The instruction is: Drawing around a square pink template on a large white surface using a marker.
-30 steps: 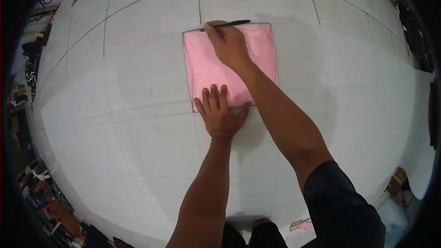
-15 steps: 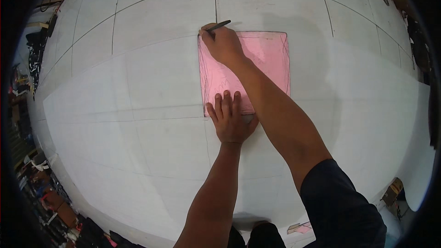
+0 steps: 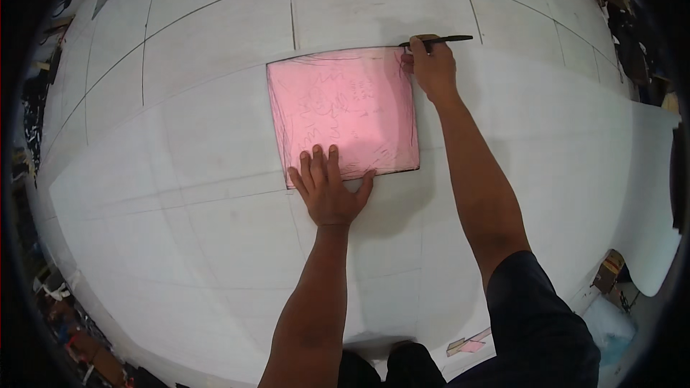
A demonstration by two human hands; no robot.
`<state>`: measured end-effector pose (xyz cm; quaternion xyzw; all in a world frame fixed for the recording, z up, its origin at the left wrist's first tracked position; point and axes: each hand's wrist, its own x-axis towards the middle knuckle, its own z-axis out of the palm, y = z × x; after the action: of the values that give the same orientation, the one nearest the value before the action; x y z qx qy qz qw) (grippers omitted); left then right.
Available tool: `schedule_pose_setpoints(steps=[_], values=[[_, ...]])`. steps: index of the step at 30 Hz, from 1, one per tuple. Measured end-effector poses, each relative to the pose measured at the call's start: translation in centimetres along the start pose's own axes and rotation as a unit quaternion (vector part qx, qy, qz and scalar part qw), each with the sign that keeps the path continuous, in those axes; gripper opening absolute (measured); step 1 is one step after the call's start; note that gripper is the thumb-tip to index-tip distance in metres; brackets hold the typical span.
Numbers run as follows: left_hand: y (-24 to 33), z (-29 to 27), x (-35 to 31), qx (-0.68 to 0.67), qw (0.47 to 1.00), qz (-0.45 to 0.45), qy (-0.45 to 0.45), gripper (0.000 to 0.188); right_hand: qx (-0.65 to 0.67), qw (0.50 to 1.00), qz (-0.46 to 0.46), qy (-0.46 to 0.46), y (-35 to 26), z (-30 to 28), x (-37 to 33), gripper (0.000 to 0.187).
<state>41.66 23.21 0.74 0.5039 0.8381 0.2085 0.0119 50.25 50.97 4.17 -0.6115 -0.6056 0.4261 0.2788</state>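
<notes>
A square pink sheet [image 3: 366, 118] with dark edges and pencilled scribbles lies flat on a large white sheet [image 3: 208, 244]. My left hand [image 3: 330, 190] rests on its near edge, palm down with the fingers spread. At the far right corner of the pink square, my right hand [image 3: 434, 68] grips a slim black pen [image 3: 456, 38]. The pen's tip meets the square's top edge near that corner, while its back end points right. A dark line runs along the top edge to the left of the tip.
Long drawn lines cross the white surface beyond the pink square. Small pink and tan scraps [image 3: 471, 343] lie near my right sleeve. A brown box-like object [image 3: 609, 269] stands off the right edge. Clutter [image 3: 93, 345] fills the lower left rim.
My right hand has moved with the pen from the square's far left corner to its far right corner. The left hand still presses on the near edge; the whole view has shifted.
</notes>
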Motion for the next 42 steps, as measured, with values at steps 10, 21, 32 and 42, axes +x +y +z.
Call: schedule_pose_setpoints(steps=[10,21,32,42], values=[[0.0,0.1,0.0,0.006,1.0,-0.006,-0.018,0.081,-0.099,0.99,-0.077,0.065,0.4,0.8,-0.3,0.024],[0.4,0.6,0.0,0.008,1.0,0.008,-0.008,0.084,-0.253,0.888,-0.384,0.017,-4.1,12.7,-4.8,0.011],[0.1,0.2,0.0,0.004,1.0,-0.009,-0.017,0.081,-0.079,0.984,-0.159,0.026,-1.0,-0.6,-2.5,0.027],[0.2,0.1,0.2,0.008,1.0,-0.002,-0.018,0.082,-0.14,0.977,-0.16,0.01,1.3,-1.9,-1.6,0.025]])
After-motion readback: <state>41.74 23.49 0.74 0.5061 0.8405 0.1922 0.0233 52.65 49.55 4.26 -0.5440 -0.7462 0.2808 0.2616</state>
